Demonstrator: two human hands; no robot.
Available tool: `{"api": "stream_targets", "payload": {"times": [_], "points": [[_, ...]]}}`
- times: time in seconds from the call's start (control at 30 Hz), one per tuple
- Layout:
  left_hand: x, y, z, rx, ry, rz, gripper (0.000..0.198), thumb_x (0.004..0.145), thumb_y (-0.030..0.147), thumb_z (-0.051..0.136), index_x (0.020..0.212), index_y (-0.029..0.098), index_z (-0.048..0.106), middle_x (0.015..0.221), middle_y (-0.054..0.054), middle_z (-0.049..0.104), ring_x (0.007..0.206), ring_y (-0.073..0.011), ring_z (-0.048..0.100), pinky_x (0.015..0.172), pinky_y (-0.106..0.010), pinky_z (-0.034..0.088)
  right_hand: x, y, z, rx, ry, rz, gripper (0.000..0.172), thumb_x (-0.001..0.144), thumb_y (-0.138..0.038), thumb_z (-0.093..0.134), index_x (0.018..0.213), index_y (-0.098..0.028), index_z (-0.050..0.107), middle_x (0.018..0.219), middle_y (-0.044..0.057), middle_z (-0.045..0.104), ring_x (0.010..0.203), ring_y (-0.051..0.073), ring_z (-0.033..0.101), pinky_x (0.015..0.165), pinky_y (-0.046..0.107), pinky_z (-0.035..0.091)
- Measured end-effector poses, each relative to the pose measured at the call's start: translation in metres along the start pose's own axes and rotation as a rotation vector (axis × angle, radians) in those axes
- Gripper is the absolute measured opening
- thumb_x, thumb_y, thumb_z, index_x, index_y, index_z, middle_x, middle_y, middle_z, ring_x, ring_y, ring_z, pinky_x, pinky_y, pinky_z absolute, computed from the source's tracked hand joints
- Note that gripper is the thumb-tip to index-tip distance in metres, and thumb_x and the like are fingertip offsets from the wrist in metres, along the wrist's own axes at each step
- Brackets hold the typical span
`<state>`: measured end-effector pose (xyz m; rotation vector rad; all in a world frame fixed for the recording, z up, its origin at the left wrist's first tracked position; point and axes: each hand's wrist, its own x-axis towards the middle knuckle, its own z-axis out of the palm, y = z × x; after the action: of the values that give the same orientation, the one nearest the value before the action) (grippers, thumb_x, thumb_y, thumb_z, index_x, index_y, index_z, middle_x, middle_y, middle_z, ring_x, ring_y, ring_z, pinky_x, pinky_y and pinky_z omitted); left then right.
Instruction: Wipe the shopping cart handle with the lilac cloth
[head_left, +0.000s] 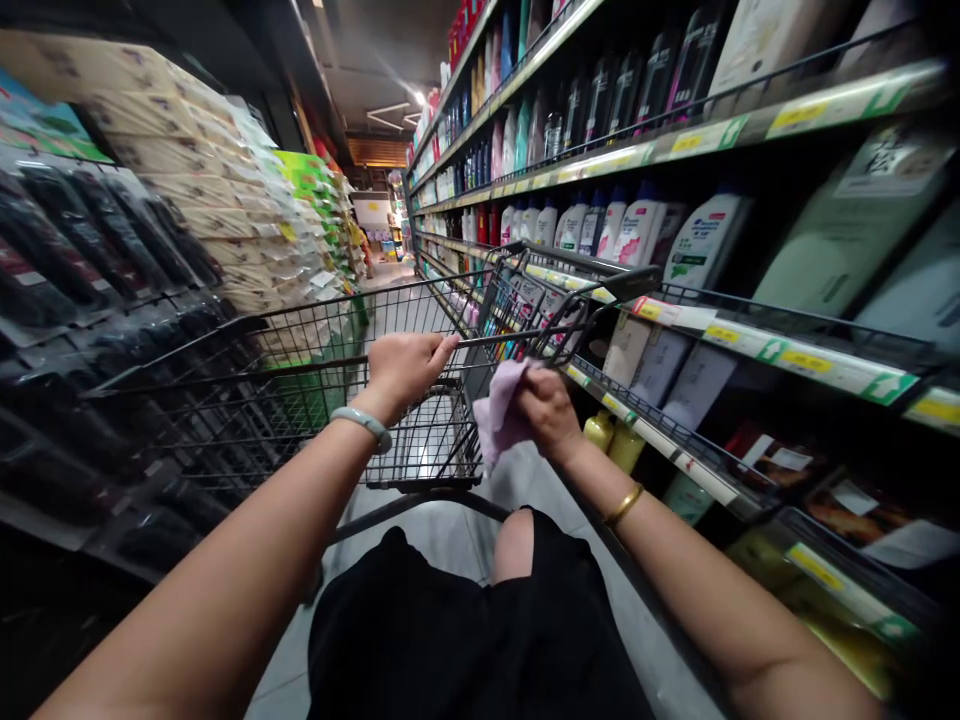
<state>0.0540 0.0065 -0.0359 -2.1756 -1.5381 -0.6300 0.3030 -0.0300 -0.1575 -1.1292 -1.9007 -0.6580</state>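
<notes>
A black wire shopping cart (300, 400) stands in front of me, tilted across the aisle. My left hand (409, 370), with a pale bangle at its wrist, is wrapped round the cart's bar at the middle of the view. To the right of it, my right hand (546, 408) grips a light purple cloth (501, 410) that hangs down from the fingers. A gold bracelet circles the right wrist. The cloth is close to the cart's right side; whether it touches the cart cannot be made out.
Shelves (810, 360) of bottles run along the right, close to the cart and my right arm. Stacked packages (180, 150) and hanging dark packs (75, 240) line the left. Grey tiled floor (442, 535) shows below the cart, and the aisle runs ahead.
</notes>
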Motion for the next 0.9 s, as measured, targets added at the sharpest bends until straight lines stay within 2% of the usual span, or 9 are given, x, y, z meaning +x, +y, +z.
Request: {"api": "stream_targets", "payload": {"times": [0.07,0.13,0.23,0.33,0.4,0.57,0.67,0.77,0.9], "points": [[0.001,-0.001,0.001,-0.01,-0.006,0.004,0.079,0.101,0.072,0.017,0.084,0.024,0.078,0.083,-0.011,0.077,0.08,-0.0252,0.068,0.059,-0.035,0.017,-0.008,-0.002,-0.002,0.024,-0.04,-0.077,0.024,0.097,-0.017,0.057,0.105,-0.027,0.078,0.121,0.01,0.069,0.115,0.026,0.057,0.104,0.041,0.052],[0.002,-0.002,0.001,-0.021,-0.012,0.01,0.079,0.101,0.072,0.017,0.083,0.024,0.078,0.084,-0.011,0.077,0.08,-0.025,0.068,0.06,-0.035,0.017,-0.002,0.0,-0.014,0.008,0.064,0.005,0.024,0.095,-0.018,0.056,0.1,-0.026,0.078,0.118,0.01,0.069,0.113,0.026,0.058,0.102,0.042,0.053],[0.002,-0.003,0.001,-0.021,-0.01,0.016,0.078,0.101,0.071,0.018,0.083,0.024,0.078,0.084,-0.011,0.077,0.08,-0.0247,0.067,0.06,-0.035,0.017,0.023,0.009,-0.037,-0.048,0.27,0.204,0.027,0.093,-0.017,0.055,0.104,-0.024,0.078,0.12,0.012,0.066,0.115,0.028,0.056,0.103,0.046,0.051],[0.0,-0.002,0.001,-0.014,-0.01,0.016,0.079,0.101,0.072,0.018,0.082,0.024,0.078,0.083,-0.011,0.077,0.079,-0.0245,0.067,0.06,-0.035,0.016,0.035,0.011,-0.045,-0.081,0.328,0.208,0.026,0.096,-0.02,0.056,0.11,-0.025,0.078,0.123,0.012,0.066,0.116,0.028,0.057,0.105,0.046,0.051],[-0.001,-0.002,0.0,-0.012,-0.013,0.019,0.08,0.101,0.072,0.017,0.082,0.024,0.078,0.083,-0.011,0.077,0.079,-0.0243,0.067,0.059,-0.035,0.016,0.025,0.007,-0.034,-0.076,0.254,0.105,0.025,0.099,-0.023,0.056,0.11,-0.026,0.078,0.122,0.01,0.068,0.115,0.026,0.058,0.104,0.043,0.053],[-0.003,0.001,0.0,-0.02,0.018,0.035,0.079,0.102,0.07,0.018,0.082,0.024,0.078,0.084,-0.01,0.078,0.081,-0.0243,0.068,0.059,-0.035,0.016,-0.029,-0.022,0.015,-0.021,-0.037,-0.086,0.026,0.101,-0.02,0.055,0.107,-0.027,0.079,0.125,0.007,0.072,0.117,0.026,0.062,0.104,0.041,0.055],[-0.003,0.001,0.001,-0.029,0.025,0.037,0.079,0.102,0.071,0.018,0.081,0.023,0.077,0.083,-0.01,0.077,0.08,-0.0241,0.068,0.059,-0.035,0.017,-0.05,-0.045,0.04,0.064,-0.216,-0.243,0.024,0.099,-0.02,0.059,0.09,-0.029,0.08,0.114,0.004,0.076,0.109,0.023,0.066,0.101,0.037,0.056],[-0.003,0.0,0.001,-0.034,0.023,0.04,0.08,0.102,0.071,0.017,0.081,0.023,0.077,0.083,-0.01,0.077,0.08,-0.0241,0.068,0.06,-0.036,0.017,-0.056,-0.064,0.058,0.134,-0.4,-0.413,0.025,0.093,-0.024,0.066,0.07,-0.031,0.074,0.092,0.003,0.076,0.094,0.021,0.067,0.091,0.035,0.058],[-0.004,0.0,0.0,-0.03,0.028,0.039,0.079,0.102,0.071,0.017,0.082,0.024,0.078,0.083,-0.011,0.077,0.08,-0.0244,0.068,0.06,-0.035,0.018,-0.048,-0.072,0.064,0.109,-0.555,-0.494,0.023,0.085,-0.026,0.074,0.063,-0.033,0.071,0.084,0.004,0.074,0.084,0.02,0.065,0.079,0.035,0.059]]}}
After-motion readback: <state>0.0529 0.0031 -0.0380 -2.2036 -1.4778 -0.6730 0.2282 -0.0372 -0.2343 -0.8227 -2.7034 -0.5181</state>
